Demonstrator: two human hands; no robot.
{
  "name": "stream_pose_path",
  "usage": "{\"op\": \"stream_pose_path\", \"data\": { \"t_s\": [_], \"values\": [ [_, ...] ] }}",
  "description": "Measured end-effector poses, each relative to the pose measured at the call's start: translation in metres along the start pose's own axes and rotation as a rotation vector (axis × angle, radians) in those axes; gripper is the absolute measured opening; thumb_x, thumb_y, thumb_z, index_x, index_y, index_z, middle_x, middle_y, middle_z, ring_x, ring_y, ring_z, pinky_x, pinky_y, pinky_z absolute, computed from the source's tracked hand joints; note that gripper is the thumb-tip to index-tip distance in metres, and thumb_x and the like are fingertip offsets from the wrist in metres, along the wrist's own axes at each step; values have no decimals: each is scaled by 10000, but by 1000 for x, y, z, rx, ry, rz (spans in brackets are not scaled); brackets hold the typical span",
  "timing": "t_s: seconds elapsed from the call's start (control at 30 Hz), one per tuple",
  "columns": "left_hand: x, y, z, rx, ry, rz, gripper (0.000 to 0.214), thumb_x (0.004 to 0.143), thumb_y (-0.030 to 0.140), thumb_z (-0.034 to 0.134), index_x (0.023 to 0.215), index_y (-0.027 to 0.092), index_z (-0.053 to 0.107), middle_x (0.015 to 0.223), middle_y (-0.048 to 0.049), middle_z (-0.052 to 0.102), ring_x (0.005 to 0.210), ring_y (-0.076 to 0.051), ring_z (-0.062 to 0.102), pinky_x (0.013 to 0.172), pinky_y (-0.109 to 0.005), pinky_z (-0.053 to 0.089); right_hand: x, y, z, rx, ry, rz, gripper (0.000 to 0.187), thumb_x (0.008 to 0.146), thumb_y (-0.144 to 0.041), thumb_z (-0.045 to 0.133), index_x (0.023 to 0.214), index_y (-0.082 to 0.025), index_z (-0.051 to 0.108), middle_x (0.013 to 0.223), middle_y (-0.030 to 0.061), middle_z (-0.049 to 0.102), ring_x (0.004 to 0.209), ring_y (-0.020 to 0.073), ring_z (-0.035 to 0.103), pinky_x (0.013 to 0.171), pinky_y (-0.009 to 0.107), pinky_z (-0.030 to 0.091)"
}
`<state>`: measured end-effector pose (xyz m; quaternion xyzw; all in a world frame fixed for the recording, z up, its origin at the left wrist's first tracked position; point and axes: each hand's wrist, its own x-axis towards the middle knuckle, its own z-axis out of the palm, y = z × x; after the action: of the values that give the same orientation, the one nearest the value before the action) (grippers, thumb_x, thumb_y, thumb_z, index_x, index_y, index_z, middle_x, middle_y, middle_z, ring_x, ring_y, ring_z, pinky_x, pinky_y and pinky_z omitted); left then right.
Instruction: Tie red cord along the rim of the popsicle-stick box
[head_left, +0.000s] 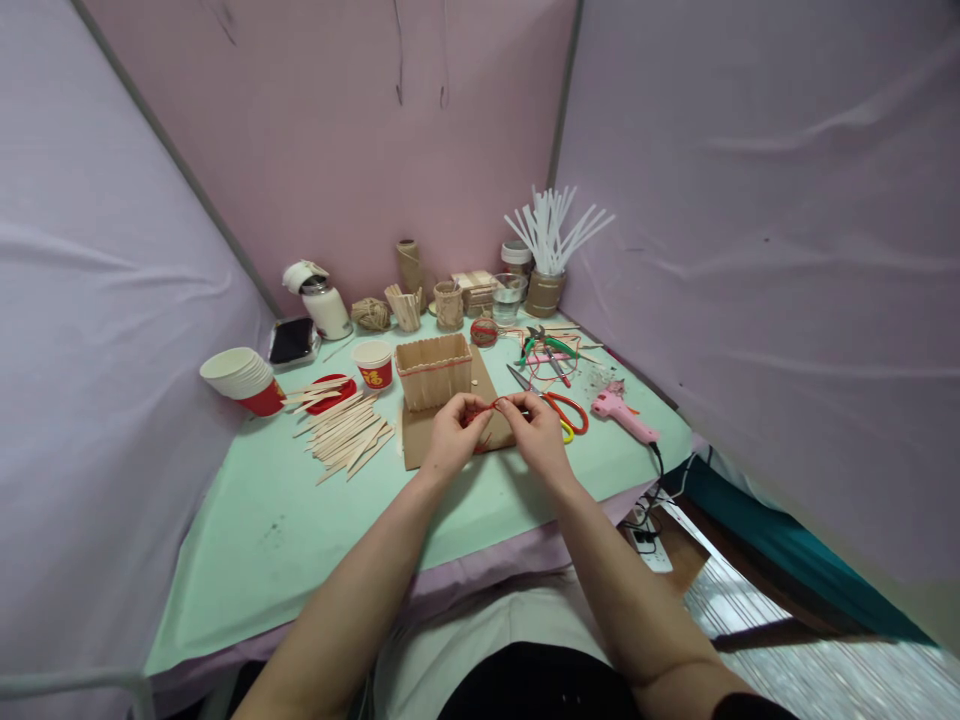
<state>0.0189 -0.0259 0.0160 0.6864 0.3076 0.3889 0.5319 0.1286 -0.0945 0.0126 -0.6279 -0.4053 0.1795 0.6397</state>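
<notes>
Over the front of a brown cardboard piece (420, 440), my left hand (457, 430) and my right hand (532, 425) meet with fingers pinched. Both grip red string (493, 405), a short length of which shows between the fingertips; more of it lies bunched at my left fingers. Just behind, a box made of wooden sticks (433, 375) stands upright on the cardboard, with a red line near its rim. Scissors with red handles (566, 410) lie right beside my right hand, and a yellow handle (568, 432) pokes out below them.
Loose wooden sticks (349, 435), a paper cup (373, 365) and stacked cups (244, 380) are at left. A pink glue gun (624, 415) lies at right, its cord running off the table. Green-handled pliers (544, 345), a string ball (484, 331) and a jar of white sticks (546, 290) stand behind.
</notes>
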Motion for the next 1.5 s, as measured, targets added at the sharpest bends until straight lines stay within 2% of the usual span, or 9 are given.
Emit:
{"op": "stream_pose_path", "data": {
  "t_s": [0.23,0.47,0.7,0.87,1.0,1.13,1.23,1.37,1.5],
  "values": [
    [2,-3,0,-31,-60,-74,187,740,338,589,753,152,576,673,-8,574,623,-113,513,558,-211,391,0,0,0,22,-35,9,249,778,-421,542,751,-183,611,745,30,622,714,161,551,621,270,421],
    [2,1,0,-35,-67,-128,188,724,326,591,756,141,584,704,-13,583,618,-107,503,550,-209,396,-1,1,-2,4,-116,-42,224,728,-391,618,825,-189,601,849,43,622,739,160,555,651,281,438],
    [0,2,0,-56,-114,-157,221,703,354,608,771,145,580,673,-6,568,544,-98,482,471,-206,383,1,2,-3,-15,-70,-59,154,763,-335,562,748,-186,597,803,30,599,752,159,547,666,282,422],
    [0,3,-1,44,-116,-113,177,703,311,589,670,140,559,608,5,551,538,-96,500,494,-201,390,-3,8,2,103,-31,67,174,739,-349,569,693,-182,557,658,-9,552,626,130,487,589,256,379],
    [-2,3,0,75,-114,-153,166,697,305,569,660,147,534,572,25,527,486,-95,498,464,-204,381,-5,12,7,291,58,160,208,721,-376,591,681,-184,517,547,-46,460,501,93,382,492,235,309],
    [-1,1,-1,47,-120,-218,205,685,343,586,655,145,546,568,18,532,475,-94,485,442,-199,349,1,13,4,362,-44,260,242,699,-405,614,677,-182,523,506,-58,422,453,79,333,446,230,257],
    [2,-2,-3,2,-171,-222,266,678,393,615,674,129,594,626,-10,573,498,-74,452,450,-184,320,6,10,-3,335,-74,292,256,672,-415,640,676,-179,542,525,-57,446,464,75,346,470,228,287],
    [4,-7,-2,-213,-198,-282,329,689,448,606,713,120,593,639,-16,577,431,-38,348,407,-179,258,8,5,-8,336,-53,282,267,647,-413,670,691,-171,567,595,-41,509,532,84,417,542,228,352],
    [5,-10,-1,-313,-204,-332,347,662,460,635,701,121,571,623,-16,567,429,-42,385,401,-177,281,5,4,-6,396,-102,312,284,646,-428,671,716,-172,572,619,-26,545,565,103,477,573,241,392]
  ]
}}
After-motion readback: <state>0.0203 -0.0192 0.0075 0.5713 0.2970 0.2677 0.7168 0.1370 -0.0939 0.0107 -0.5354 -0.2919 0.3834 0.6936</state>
